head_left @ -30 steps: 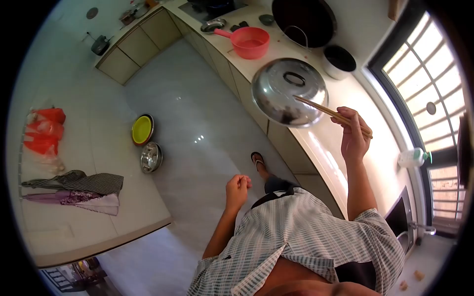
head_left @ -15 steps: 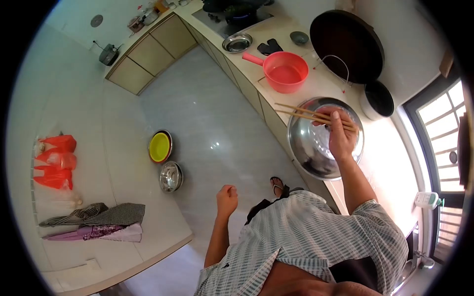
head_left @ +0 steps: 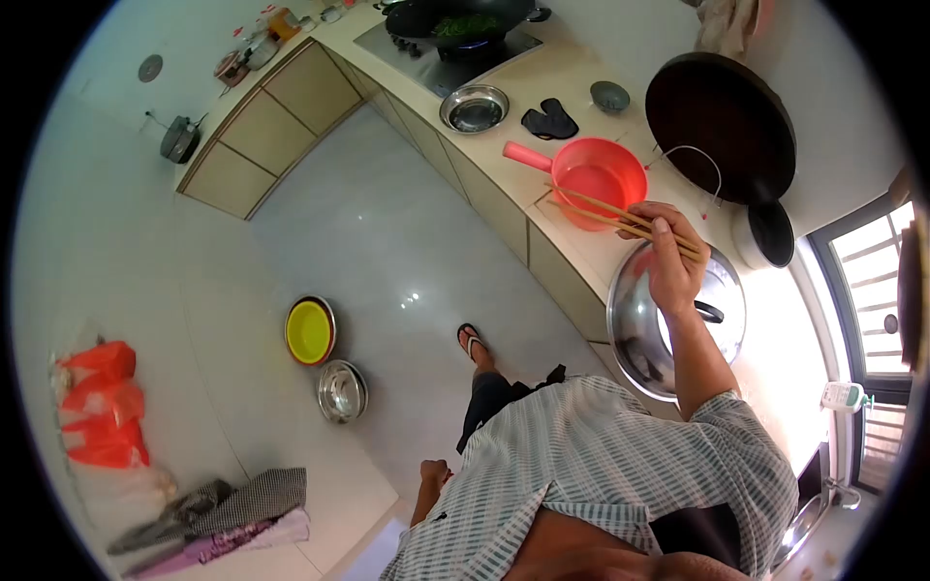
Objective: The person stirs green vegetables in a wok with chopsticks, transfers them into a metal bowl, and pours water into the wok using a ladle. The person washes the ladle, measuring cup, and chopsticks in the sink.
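My right hand (head_left: 673, 254) grips a pair of long wooden chopsticks (head_left: 610, 209), their tips pointing left and spread a little apart. They pass over the near edge of a pink long-handled dipper (head_left: 596, 179) on the counter. Beneath my right hand and forearm lies a big domed steel lid (head_left: 639, 324) with a dark handle. Low beside my body, my left hand (head_left: 436, 472) hangs with its fingers curled; what it holds, if anything, is hidden. Up at the top, a black wok (head_left: 455, 21) with green leaves in it sits on the stove over a blue flame.
The counter (head_left: 572, 257) also bears a steel dish (head_left: 475, 108), a black mitt (head_left: 550, 120), a small bowl (head_left: 609, 96), a large dark pan (head_left: 722, 126) and a pot (head_left: 765, 234). Yellow (head_left: 310, 331) and steel basins (head_left: 342, 391) appear at left. A sink is at lower right.
The view has shifted along the counter, bringing the wok into clearer sight. My right hand with the chopsticks has moved from the lid toward the pink dipper. My left hand has dropped lower.
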Motion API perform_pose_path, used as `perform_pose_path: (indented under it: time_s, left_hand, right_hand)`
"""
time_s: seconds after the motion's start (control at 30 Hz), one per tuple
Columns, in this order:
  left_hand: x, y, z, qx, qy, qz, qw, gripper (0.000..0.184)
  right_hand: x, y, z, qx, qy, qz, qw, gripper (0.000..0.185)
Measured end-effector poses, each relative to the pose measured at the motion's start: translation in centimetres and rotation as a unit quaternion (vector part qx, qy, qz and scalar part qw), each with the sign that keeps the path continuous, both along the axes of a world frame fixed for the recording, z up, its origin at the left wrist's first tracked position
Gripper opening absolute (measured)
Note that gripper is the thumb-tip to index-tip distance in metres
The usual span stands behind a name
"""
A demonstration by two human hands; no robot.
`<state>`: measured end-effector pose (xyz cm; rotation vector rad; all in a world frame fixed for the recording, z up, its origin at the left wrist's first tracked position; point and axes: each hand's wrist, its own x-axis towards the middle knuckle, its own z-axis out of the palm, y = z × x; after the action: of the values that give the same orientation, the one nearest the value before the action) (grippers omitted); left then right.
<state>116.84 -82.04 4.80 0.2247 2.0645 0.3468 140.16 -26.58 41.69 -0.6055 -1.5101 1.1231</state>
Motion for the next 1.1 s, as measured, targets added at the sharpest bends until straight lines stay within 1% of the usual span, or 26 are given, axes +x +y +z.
perform_pose_path:
  time_s: [0.03,0.07,0.17,0.2,0.27,0.33,0.37,0.4,0.5,0.6,0.7,0.73,0.77,0.83,0.87,0.9,1.0,1.07,1.1]
  left_hand:
    - [-1.4,1.4,0.6,-0.009,0.001,0.006,1.0,0.022]
    - [-3.6,3.7,1.4,0.025,0.002,-0.025,0.999,0.022]
    - [-11.2,7.6,0.2,0.081,-0.04,0.042,0.995,0.02]
    - [-13.6,12.1,4.2,0.075,-0.013,0.092,0.993,0.019]
    - [-19.6,14.5,-0.4,0.149,-0.062,0.24,0.957,0.02]
    - [-25.5,17.9,-0.8,0.214,-0.047,0.204,0.954,0.022]
    - [-28.2,19.8,0.0,0.222,-0.026,0.18,0.958,0.024]
    - [-31.1,21.1,0.1,0.234,-0.036,0.153,0.959,0.028]
    - [-37.0,24.7,0.8,0.22,0.036,0.166,0.961,0.023]
    - [-40.7,26.9,0.2,0.199,0.035,0.167,0.965,0.022]
    - [-42.3,28.8,-0.9,0.175,-0.002,0.152,0.973,0.021]
    - [-43.2,28.8,-3.1,0.199,0.006,0.076,0.977,0.021]
    - [-44.1,28.3,-6.9,0.222,0.015,-0.002,0.975,0.02]
    - [-45.9,30.4,-7.2,0.196,-0.002,-0.035,0.98,0.02]
    - [-46.2,31.4,-7.4,0.146,-0.028,0.011,0.989,0.019]
    - [-46.4,33.1,-6.1,0.097,-0.052,0.057,0.992,0.019]
    - [-48.5,37.9,-0.4,0.073,0.016,-0.046,0.996,0.02]
    - [-51.1,39.7,1.1,0.095,0.022,-0.115,0.989,0.02]
    - [-53.1,41.3,1.1,0.111,0.018,-0.108,0.988,0.02]
  right_hand:
    - [-1.3,0.4,-0.3,0.016,-0.005,-0.012,1.0,0.029]
    - [-2.8,0.9,-0.6,0.014,-0.005,-0.027,1.0,0.029]
    - [-8.2,1.7,-0.1,-0.031,0.007,-0.04,0.999,0.029]
    - [-10.2,2.2,0.0,-0.044,0.011,-0.033,0.998,0.029]
    - [-14.5,2.8,1.5,-0.034,0.013,-0.036,0.999,0.028]
    - [-18.3,3.1,2.2,-0.038,0.03,-0.039,0.998,0.027]
    - [-20.0,3.4,2.5,-0.023,0.022,-0.041,0.999,0.027]
    - [-21.5,3.7,2.8,-0.008,0.014,-0.043,0.999,0.027]
    - [-24.5,4.0,3.4,0.01,0.015,-0.059,0.998,0.026]
    - [-26.3,5.2,2.8,0.019,0.001,-0.093,0.995,0.025]
    - [-27.9,7.1,2.1,0.006,-0.002,-0.117,0.993,0.024]
    - [-28.5,7.8,2.1,0.0,0.002,-0.121,0.993,0.024]
    - [-29.0,8.7,1.9,0.008,0.001,-0.131,0.991,0.024]
    - [-30.3,10.8,1.5,0.025,0.008,-0.151,0.988,0.024]
    - [-31.0,11.9,1.6,0.032,0.017,-0.154,0.987,0.023]
    - [-31.8,13.1,1.6,0.044,0.027,-0.163,0.985,0.024]
    - [-34.2,17.7,1.0,0.069,0.064,-0.193,0.977,0.024]
    - [-36.0,20.8,1.3,0.061,0.064,-0.206,0.974,0.024]
    - [-36.9,22.4,1.7,0.062,0.066,-0.213,0.973,0.024]
